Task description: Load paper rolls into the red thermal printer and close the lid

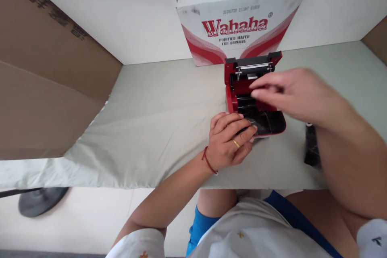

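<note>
A red and black label printer [231, 100] stands on the cloth-covered table with its lid [252, 61] raised, showing a roller and a dark inner compartment. My left hand [229, 139], with a ring and a red bracelet, grips the printer's front left edge, its fingers curled over the rim. Above the right side of the open compartment is my right hand [281, 90], slightly smeared by motion. Its thumb and forefinger are brought close together in a pinch. Whatever is between those fingertips, if anything, cannot be made out.
A white and red water carton [242, 28] stands behind the printer, against white boxes [127, 24]. Large brown cardboard [45, 80] borders the left. A black item [312, 145] lies by my right forearm. The table's pale green cloth [157, 105] hangs over the front edge.
</note>
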### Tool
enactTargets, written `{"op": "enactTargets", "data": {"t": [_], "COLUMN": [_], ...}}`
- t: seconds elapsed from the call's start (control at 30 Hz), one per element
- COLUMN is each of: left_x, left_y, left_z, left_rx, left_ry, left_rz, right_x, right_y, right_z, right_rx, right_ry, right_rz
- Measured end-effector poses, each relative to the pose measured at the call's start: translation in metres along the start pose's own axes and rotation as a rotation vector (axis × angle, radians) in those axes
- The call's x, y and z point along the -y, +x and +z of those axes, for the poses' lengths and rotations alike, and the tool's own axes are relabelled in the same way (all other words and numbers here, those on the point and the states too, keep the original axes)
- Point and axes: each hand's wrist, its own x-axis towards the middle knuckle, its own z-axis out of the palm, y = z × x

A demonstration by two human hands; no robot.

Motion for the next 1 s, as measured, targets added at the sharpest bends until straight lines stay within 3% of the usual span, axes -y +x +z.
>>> {"op": "enactTargets", "data": {"t": [0.13,0.2,0.37,0.53,0.67,0.87,1.0], "left_x": [0.0,0.001,0.002,0.001,0.0,0.004,0.016], "left_y": [-0.001,-0.002,-0.004,-0.006,-0.006,-0.007,-0.009], "left_z": [0.001,0.002,0.004,0.002,0.002,0.003,0.0], "left_rx": [-0.014,-0.013,-0.033,-0.056,-0.063,-0.062,-0.082], "left_ry": [-0.009,-0.009,-0.005,0.065,0.101,0.058,-0.072], "left_rz": [0.018,0.018,0.03,0.029,0.033,0.018,-0.133], "right_x": [-0.019,-0.03,-0.036,-0.034,-0.053,-0.061,-0.057], "right_y": [-0.006,0.006,0.023,-0.023,-0.055,-0.061,-0.061], "right_z": [-0.014,-0.01,0.014,0.032,0.052,0.072,0.072], "right_rx": [-0.666,-0.809,-0.613,-0.676,-0.595,-0.605,-0.577], "right_ry": [0.281,0.287,0.42,0.42,0.369,0.464,0.449], "right_rz": [-0.01,-0.021,-0.154,-0.274,-0.365,-0.356,-0.286]}}
